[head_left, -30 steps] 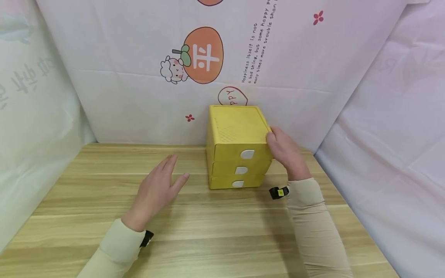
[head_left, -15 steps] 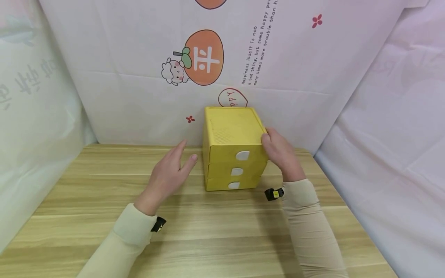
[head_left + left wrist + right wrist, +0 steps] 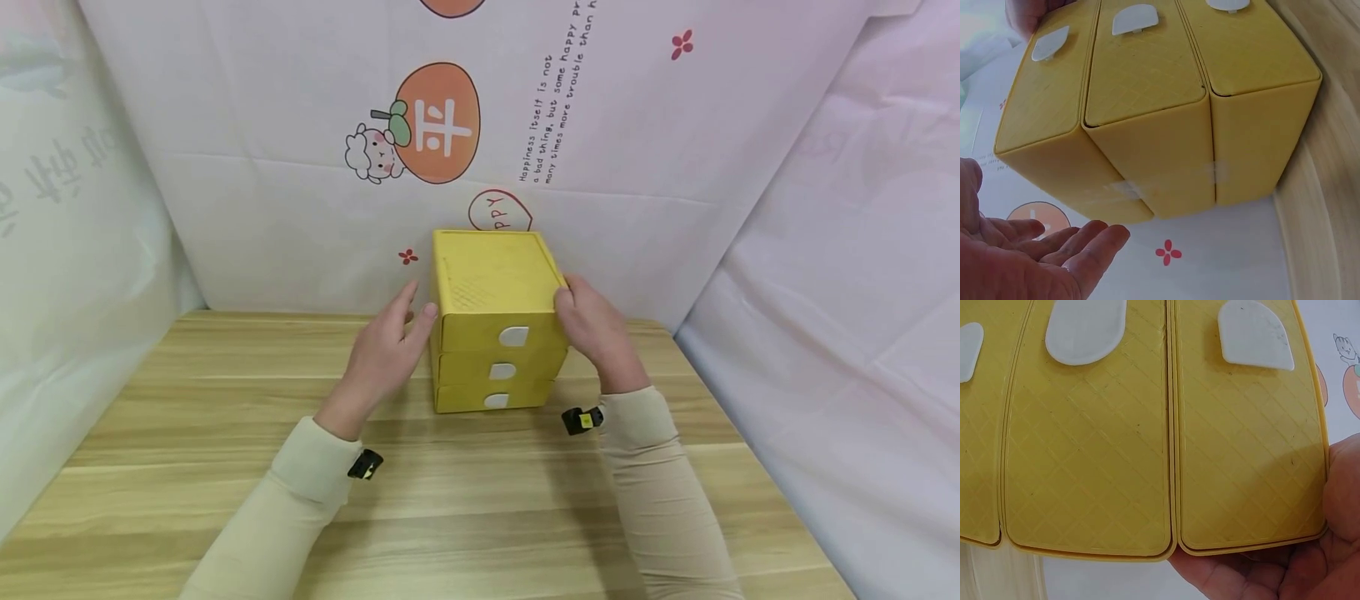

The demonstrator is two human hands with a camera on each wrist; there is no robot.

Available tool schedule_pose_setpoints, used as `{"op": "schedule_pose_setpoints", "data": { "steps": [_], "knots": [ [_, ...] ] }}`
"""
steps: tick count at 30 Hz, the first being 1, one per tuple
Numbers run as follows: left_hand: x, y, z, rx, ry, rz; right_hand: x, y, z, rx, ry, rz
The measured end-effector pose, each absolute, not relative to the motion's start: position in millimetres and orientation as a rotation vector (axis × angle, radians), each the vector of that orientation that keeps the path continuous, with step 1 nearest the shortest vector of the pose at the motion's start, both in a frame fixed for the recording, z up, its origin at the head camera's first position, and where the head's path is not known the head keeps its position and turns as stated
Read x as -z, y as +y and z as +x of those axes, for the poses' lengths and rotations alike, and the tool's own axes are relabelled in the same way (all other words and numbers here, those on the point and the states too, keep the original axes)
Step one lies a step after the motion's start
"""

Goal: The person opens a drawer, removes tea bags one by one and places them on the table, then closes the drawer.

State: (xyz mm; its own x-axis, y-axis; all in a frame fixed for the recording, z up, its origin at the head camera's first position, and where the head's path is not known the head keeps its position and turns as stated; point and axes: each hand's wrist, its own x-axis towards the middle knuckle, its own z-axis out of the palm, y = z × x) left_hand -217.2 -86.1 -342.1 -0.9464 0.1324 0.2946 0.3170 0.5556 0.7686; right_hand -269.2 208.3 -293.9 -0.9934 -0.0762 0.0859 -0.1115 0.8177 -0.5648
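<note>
A yellow drawer box (image 3: 495,283) with three stacked drawers and white tabs stands on the wooden table, close to the back sheet. On its right, my right hand (image 3: 596,329) grips the upper corner. The right wrist view shows that hand (image 3: 1329,550) with the thumb at the top edge and fingers bent along the side; some of the fingers are hidden. My left hand (image 3: 386,354) is by the box's left side, fingers extended. In the left wrist view, the left hand's fingers (image 3: 1094,250) lie just off the box (image 3: 1147,150), palm towards it; contact cannot be told.
A white printed sheet (image 3: 300,225) hangs behind the table (image 3: 450,508), and plain pale sheets (image 3: 847,275) close in both sides. Small black wrist cameras (image 3: 365,464) sit on both sleeves. Strips of clear tape (image 3: 1129,187) cross the box's left side.
The drawer box has slid a little to the left with my right hand on it. My left hand has moved right and forward, up to the box's left side.
</note>
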Motion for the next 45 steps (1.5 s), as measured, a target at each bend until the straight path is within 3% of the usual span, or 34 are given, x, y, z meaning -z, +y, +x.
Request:
{"op": "schedule_pose_setpoints", "data": {
  "steps": [21,45],
  "knots": [
    [342,-82,-225,1.433,-2.474,-0.454,296,187,-265,-0.893,-2.899,0.155],
    [342,-91,-222,1.429,-2.479,-0.293,299,162,-260,-0.851,-2.874,0.191]
  ]
}}
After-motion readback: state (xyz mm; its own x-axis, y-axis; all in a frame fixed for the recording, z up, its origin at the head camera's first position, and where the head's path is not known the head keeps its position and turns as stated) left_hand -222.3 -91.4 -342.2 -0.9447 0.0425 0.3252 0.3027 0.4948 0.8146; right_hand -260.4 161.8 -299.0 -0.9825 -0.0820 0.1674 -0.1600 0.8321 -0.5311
